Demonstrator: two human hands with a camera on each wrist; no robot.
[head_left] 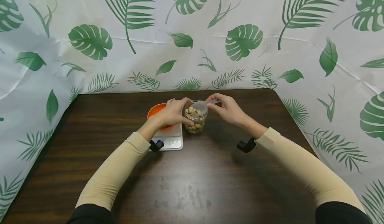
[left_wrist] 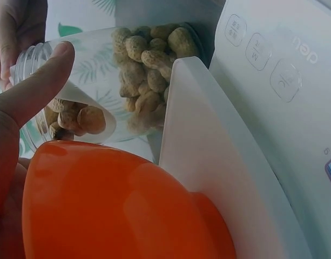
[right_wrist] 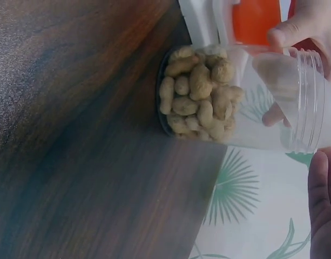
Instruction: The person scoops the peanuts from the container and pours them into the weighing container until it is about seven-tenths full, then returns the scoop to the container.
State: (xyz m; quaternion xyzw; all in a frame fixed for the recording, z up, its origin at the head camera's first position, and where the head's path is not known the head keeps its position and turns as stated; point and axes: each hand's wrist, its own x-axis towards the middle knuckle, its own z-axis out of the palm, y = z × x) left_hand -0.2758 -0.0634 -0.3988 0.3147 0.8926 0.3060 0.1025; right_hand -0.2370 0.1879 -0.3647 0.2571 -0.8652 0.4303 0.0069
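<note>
A clear jar (head_left: 195, 126) stands upright on the table, its lower part filled with unshelled peanuts (right_wrist: 200, 105). My left hand (head_left: 171, 113) grips the jar near its threaded rim, thumb on the near side and fingers on the far side. In my right hand (head_left: 227, 108), thumb and fingers pinch the handle of a translucent white scoop (head_left: 201, 108). The scoop's bowl is tilted down inside the jar's mouth, and several peanuts lie in or against it in the left wrist view. An orange bowl (left_wrist: 111, 199) sits under my left hand and wrist, partly hidden by them.
Beneath the orange bowl is a white kitchen scale (head_left: 172, 144) with buttons and a small display, left of the jar. The dark wooden table (head_left: 192, 184) ends at a leaf-patterned sheet (head_left: 192, 57) behind. A black camera sits on each wrist.
</note>
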